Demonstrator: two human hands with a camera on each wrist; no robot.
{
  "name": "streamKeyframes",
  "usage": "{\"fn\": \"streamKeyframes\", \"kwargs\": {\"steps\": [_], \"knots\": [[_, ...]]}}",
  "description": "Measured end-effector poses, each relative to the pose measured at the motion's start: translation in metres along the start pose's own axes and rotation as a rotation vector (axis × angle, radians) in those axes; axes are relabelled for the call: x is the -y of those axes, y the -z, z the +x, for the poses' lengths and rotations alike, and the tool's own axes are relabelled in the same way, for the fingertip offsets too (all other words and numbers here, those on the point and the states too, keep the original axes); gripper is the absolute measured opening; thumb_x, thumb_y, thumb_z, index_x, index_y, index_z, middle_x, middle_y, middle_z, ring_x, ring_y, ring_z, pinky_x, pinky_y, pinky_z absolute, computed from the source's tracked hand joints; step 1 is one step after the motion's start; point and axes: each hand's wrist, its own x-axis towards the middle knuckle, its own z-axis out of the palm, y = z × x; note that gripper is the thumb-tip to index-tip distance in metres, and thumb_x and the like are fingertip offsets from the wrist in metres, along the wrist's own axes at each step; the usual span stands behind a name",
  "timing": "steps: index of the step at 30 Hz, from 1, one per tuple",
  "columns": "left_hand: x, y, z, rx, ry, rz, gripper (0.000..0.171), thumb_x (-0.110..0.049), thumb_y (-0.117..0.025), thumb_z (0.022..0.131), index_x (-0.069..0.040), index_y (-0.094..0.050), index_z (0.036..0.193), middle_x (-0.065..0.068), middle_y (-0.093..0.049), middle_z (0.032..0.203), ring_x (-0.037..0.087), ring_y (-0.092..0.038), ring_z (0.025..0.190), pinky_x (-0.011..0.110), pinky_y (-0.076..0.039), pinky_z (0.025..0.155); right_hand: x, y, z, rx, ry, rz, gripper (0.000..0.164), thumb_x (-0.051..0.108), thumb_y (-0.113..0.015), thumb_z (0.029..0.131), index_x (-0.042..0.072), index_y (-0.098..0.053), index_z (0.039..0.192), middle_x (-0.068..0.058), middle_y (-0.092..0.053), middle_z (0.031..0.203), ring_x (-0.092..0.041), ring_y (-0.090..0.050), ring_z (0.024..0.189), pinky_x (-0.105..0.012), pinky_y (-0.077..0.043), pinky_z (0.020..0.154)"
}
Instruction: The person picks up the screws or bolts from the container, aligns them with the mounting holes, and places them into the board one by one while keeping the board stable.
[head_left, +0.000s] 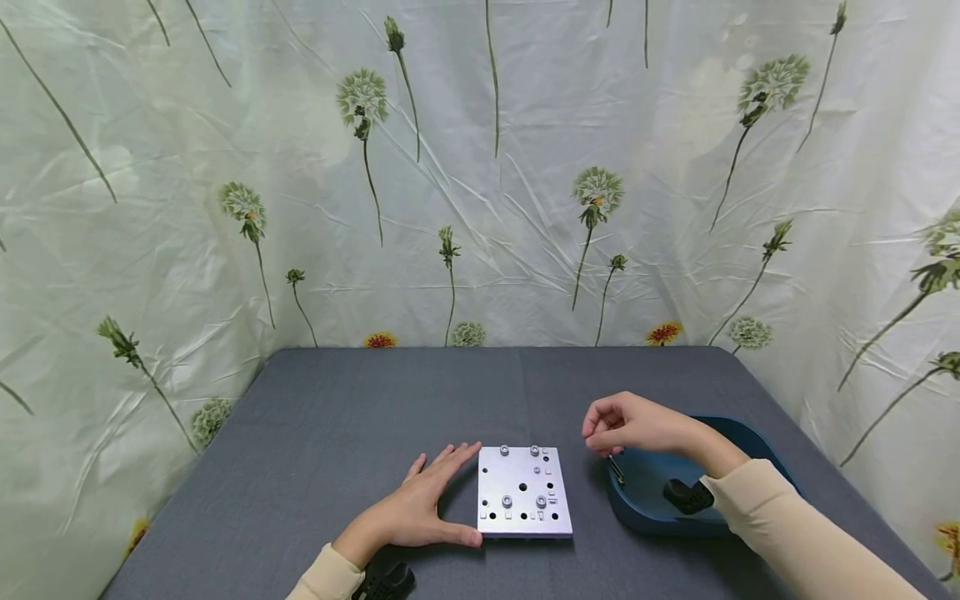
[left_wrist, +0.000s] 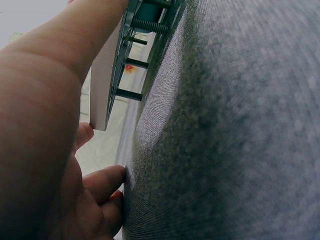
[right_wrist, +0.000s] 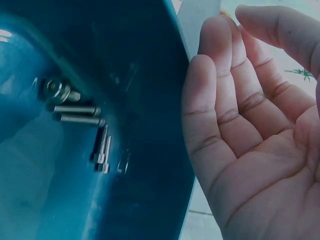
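A square silver metal plate lies on the table, with holes and several socket-head screws in its top. In the left wrist view, threaded screw shanks stick out of its underside. My left hand holds the plate's left side, thumb at the near corner and index fingertip at the far one; the other fingers rest on the table. My right hand hovers at the left rim of a blue tray, fingers loosely bent, with nothing visible in them. Loose screws lie in the tray.
A dark grey cloth covers the table. Behind it hangs a pale curtain printed with dandelions. A dark wrist camera under the right forearm hangs over the tray; another wrist camera sits below the left wrist.
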Motion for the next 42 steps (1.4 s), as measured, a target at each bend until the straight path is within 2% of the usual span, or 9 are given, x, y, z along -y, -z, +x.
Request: {"fn": "streamKeyframes", "kwargs": {"steps": [11,22,32,42], "knots": [[-0.001,0.000,0.000,-0.001,-0.008,0.001,0.119,-0.060,-0.091,0.080,-0.026,-0.024,0.173,0.013,-0.027,0.179,0.044,-0.019,0.167,0.082,-0.003,0.124,-0.015,0.010,-0.011,-0.018,-0.013,0.018,0.028,0.014,-0.070,0.105,-0.011,-0.066,0.117,-0.008,-0.075,0.091,-0.014,-0.068,0.082,-0.031,-0.060,0.075],[-0.003,0.000,0.000,-0.005,-0.007,0.008,0.119,-0.059,-0.091,0.080,-0.026,-0.025,0.173,0.013,-0.027,0.178,0.043,-0.019,0.167,0.082,-0.003,0.125,-0.028,0.019,-0.019,-0.027,-0.024,0.055,0.026,0.008,-0.068,0.104,-0.009,-0.069,0.124,-0.019,-0.077,0.101,-0.011,-0.070,0.086,-0.028,-0.060,0.076],[-0.005,0.001,-0.001,-0.003,-0.012,0.006,0.119,-0.058,-0.091,0.081,-0.025,-0.024,0.173,0.014,-0.027,0.178,0.044,-0.019,0.167,0.082,-0.003,0.124,-0.043,0.026,-0.027,-0.032,-0.068,0.069,0.032,0.009,-0.065,0.106,-0.011,-0.067,0.131,-0.021,-0.077,0.109,-0.011,-0.071,0.089,-0.027,-0.060,0.078],[-0.002,0.000,-0.001,0.000,-0.002,0.005,0.119,-0.061,-0.090,0.080,-0.028,-0.024,0.173,0.012,-0.027,0.179,0.042,-0.019,0.167,0.081,-0.003,0.125,-0.057,0.029,-0.031,0.011,-0.095,0.105,0.036,0.008,-0.064,0.106,-0.015,-0.063,0.134,-0.020,-0.077,0.113,-0.010,-0.071,0.091,-0.027,-0.060,0.079]]}}
